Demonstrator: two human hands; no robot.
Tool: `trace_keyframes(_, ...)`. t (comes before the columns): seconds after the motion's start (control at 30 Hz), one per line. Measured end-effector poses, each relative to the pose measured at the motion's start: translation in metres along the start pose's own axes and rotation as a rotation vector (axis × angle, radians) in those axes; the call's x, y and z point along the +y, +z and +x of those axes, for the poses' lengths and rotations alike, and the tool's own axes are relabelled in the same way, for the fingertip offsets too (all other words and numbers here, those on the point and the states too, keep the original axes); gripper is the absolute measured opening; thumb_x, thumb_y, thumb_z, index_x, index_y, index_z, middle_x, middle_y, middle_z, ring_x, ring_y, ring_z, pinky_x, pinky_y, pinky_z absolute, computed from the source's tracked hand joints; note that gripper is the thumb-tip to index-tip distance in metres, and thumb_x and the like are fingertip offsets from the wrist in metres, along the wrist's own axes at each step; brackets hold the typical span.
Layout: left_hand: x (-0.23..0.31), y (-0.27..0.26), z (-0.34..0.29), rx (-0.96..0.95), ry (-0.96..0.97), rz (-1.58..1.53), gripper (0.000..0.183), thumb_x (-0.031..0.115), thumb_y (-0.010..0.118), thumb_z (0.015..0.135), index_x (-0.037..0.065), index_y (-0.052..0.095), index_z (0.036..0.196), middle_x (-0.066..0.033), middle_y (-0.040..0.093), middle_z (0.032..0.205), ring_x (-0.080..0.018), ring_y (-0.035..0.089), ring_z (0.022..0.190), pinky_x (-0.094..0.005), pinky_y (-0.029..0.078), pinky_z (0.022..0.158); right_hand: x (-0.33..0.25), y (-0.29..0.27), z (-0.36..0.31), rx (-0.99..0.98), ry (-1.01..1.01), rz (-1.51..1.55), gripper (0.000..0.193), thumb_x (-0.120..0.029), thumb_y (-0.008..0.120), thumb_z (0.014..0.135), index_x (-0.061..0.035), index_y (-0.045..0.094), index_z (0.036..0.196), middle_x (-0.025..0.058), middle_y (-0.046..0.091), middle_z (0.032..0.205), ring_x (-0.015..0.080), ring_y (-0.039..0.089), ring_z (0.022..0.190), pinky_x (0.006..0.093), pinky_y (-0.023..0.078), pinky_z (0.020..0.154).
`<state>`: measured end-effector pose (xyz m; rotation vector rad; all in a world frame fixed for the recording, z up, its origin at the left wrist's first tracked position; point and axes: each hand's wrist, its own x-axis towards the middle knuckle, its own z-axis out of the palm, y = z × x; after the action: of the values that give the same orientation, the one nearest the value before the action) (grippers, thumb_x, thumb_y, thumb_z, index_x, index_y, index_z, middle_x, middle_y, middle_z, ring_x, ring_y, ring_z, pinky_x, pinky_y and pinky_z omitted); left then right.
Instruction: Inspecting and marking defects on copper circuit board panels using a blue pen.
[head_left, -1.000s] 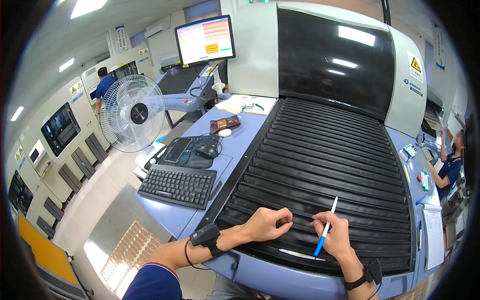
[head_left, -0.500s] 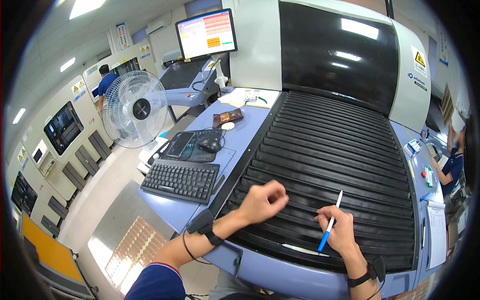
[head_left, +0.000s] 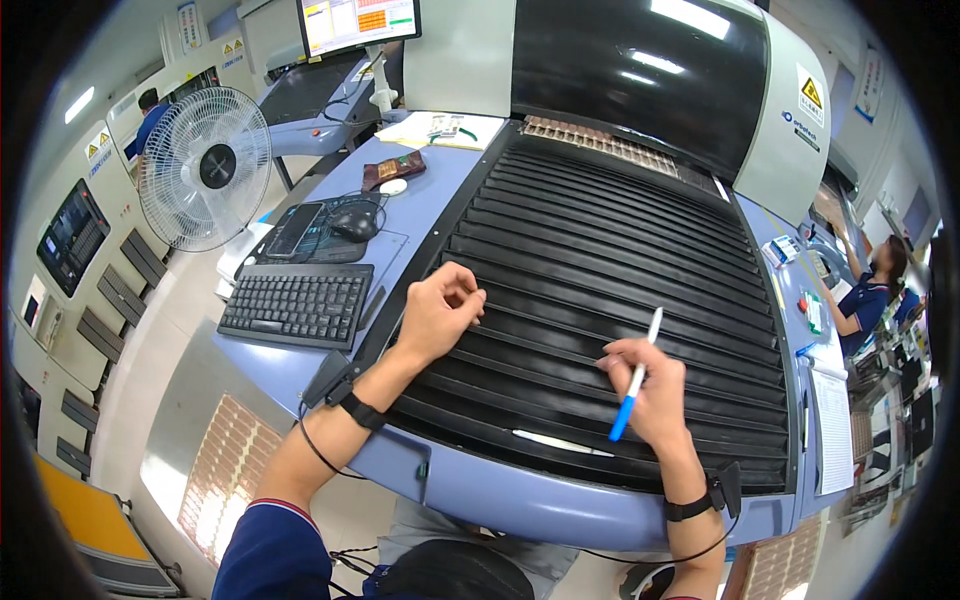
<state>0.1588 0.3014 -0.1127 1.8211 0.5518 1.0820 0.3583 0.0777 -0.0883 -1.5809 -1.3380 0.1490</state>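
We've got our right hand [head_left: 645,390] closed around a slim white pen with a blue end [head_left: 622,418], over the black ribbed bellows cover [head_left: 610,290], near side, right of centre. Pen slants: white end points away from us, blue end toward us. Can't tell if the hand touches the ribs.

Our left hand [head_left: 438,315] is over the left part of the cover, fingers loosely curled; can't tell if thumb and fingertips meet.

A second item, a thin white stick-like piece [head_left: 562,443], lies along the cover's near edge, left of the pen. Far end: we see a copper-coloured patterned panel [head_left: 600,143] below the dark glossy machine hood [head_left: 640,80].

On the blue-grey bench [head_left: 425,200] to our left: black keyboard [head_left: 297,303], black mouse [head_left: 353,224], dark phone [head_left: 297,228], brown glossy packet [head_left: 394,170].
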Motion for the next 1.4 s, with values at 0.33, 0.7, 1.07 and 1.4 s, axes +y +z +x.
trace_keyframes(0.33,0.004,-0.012,0.009,0.108,0.05,0.354,0.035,0.017,0.071,0.086,-0.001,0.059,0.114,-0.0146,0.074,0.087,-0.0233,0.073,0.077,-0.0309,0.056,0.069,0.035,-0.029,0.018,0.27,0.097,0.022,0.016,-0.003,0.068,0.091,0.0015,0.066,0.106,0.0107,0.072,0.098,0.0141,0.067,0.089,0.0259,0.052,0.078)
trace_keyframes(0.7,-0.02,-0.011,-0.007,0.019,0.059,1.036,0.064,0.035,0.067,0.085,-0.006,0.049,0.131,-0.0282,0.054,0.131,-0.0422,0.058,0.113,-0.0511,0.043,0.098,0.099,-0.056,0.02,0.163,0.07,-0.199,0.032,-0.004,0.065,0.09,0.0036,0.06,0.12,0.0162,0.063,0.125,0.0249,0.061,0.116,0.0351,0.047,0.1)
trace_keyframes(1.07,-0.031,0.003,0.003,0.08,-0.062,0.857,0.047,0.028,0.071,0.074,-0.009,0.062,0.1,-0.0224,0.065,0.098,-0.034,0.065,0.092,-0.0456,0.046,0.082,0.095,-0.029,0.017,-0.241,0.162,-0.347,0.063,-0.025,0.068,0.094,0.0052,0.044,0.144,0.0257,0.051,0.142,0.0323,0.047,0.136,0.0406,0.033,0.114)
trace_keyframes(1.4,0.032,-0.018,0.018,0.391,-0.117,-0.414,0.04,0.024,0.073,0.081,-0.003,0.062,0.108,-0.0184,0.068,0.107,-0.0256,0.068,0.093,-0.0367,0.053,0.082,0.115,-0.045,0.015,0.062,-0.036,-0.585,0.045,-0.027,0.064,0.098,0.0008,0.058,0.133,0.0189,0.066,0.125,0.0287,0.061,0.118,0.0379,0.044,0.103)
